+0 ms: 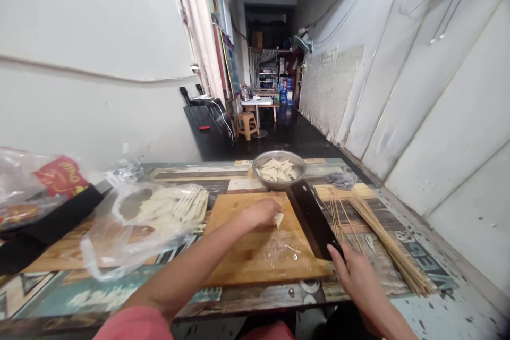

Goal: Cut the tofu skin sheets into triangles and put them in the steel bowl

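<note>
From where I stand, the left hand [265, 212] seems to pinch a pale wedge [278, 220] over the cutting board [239, 255], its far grip hidden from me. The right hand [354, 271] is wrapped round the handle of a broad dark cleaver [313, 218], kept along the board's right edge, probably to give the other hand room. A round, shiny metal bowl [266, 183] sits just beyond, likely for easy reach, heaped with soft-looking triangles [279, 169]. Left, a crinkled, see-through bag [123, 247] holds flat, pale slices [191, 204]; right lie thin, straight sticks [398, 255].
</note>
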Action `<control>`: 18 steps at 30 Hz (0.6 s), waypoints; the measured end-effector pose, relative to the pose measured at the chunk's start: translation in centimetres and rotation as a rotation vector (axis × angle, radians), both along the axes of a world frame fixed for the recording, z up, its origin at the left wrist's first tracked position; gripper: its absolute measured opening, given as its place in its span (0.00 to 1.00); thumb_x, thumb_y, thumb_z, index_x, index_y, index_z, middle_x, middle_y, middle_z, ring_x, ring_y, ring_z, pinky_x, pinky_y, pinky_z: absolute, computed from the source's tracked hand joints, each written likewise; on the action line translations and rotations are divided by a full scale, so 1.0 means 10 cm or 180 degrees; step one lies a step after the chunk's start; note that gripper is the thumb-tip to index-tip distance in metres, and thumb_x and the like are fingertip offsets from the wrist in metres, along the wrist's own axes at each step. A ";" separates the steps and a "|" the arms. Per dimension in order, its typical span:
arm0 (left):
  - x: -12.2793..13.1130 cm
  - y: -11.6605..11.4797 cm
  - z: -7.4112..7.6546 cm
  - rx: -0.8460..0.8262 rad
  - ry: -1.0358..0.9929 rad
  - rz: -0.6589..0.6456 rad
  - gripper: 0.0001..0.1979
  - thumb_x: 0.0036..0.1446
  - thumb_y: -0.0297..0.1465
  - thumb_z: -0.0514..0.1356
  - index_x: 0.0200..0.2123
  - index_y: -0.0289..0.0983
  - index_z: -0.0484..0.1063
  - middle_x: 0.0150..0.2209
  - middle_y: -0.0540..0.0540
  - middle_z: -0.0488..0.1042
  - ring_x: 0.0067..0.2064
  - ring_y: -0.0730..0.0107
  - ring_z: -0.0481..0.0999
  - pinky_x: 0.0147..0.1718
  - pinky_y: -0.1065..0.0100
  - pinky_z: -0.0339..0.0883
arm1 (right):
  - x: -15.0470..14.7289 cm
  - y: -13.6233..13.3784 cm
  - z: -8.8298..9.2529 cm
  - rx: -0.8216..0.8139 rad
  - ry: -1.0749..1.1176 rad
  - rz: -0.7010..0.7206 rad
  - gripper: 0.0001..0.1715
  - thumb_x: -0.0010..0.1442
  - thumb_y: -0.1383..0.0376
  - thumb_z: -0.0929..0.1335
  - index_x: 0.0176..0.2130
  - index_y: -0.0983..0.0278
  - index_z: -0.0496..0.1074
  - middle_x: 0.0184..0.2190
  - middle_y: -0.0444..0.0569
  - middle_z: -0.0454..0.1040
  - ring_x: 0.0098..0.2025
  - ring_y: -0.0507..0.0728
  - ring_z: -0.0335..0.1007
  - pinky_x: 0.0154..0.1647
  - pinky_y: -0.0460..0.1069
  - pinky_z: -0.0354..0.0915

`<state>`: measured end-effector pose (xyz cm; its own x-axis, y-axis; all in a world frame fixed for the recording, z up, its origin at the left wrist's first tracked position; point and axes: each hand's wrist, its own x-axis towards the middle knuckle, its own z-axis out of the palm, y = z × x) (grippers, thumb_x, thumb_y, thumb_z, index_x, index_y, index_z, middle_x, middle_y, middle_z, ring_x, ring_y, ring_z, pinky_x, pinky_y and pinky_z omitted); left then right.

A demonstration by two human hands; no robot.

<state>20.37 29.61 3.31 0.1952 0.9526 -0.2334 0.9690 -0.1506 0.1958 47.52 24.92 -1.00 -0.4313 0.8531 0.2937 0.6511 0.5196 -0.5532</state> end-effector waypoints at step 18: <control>0.11 -0.09 -0.02 0.0102 -0.0565 0.0013 0.04 0.40 0.29 0.60 0.24 0.35 0.70 0.26 0.45 0.72 0.30 0.62 0.72 0.27 0.68 0.62 | -0.01 -0.23 -0.27 -0.1341 0.1591 -0.0471 0.24 0.57 0.44 0.57 0.24 0.58 0.59 0.11 0.40 0.60 0.10 0.53 0.55 0.10 0.47 0.52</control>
